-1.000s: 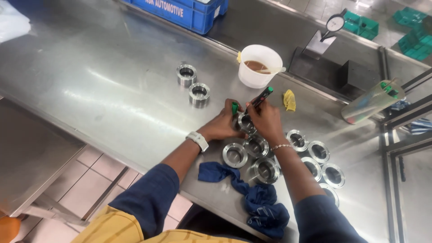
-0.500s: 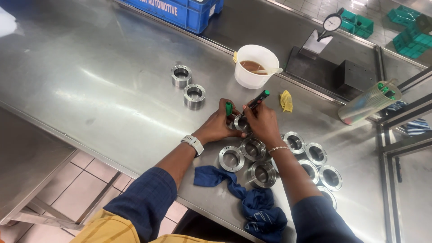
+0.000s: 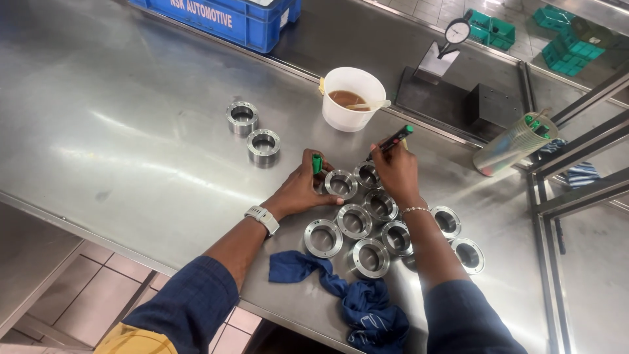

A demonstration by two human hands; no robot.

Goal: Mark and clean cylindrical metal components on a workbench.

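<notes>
While poised over a metal ring (image 3: 367, 174), right hand (image 3: 395, 172) with marker (image 3: 392, 140).

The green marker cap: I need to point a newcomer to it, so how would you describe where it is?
On the steel table, find the cluster of metal rings. At its far left edge the left hand pinches the cap: the only small green piece among grey rings.

The right hand (image 3: 395, 172) hides the marker (image 3: 396, 138) tip; the top edge cuts off the crate (image 3: 223, 19).
</notes>
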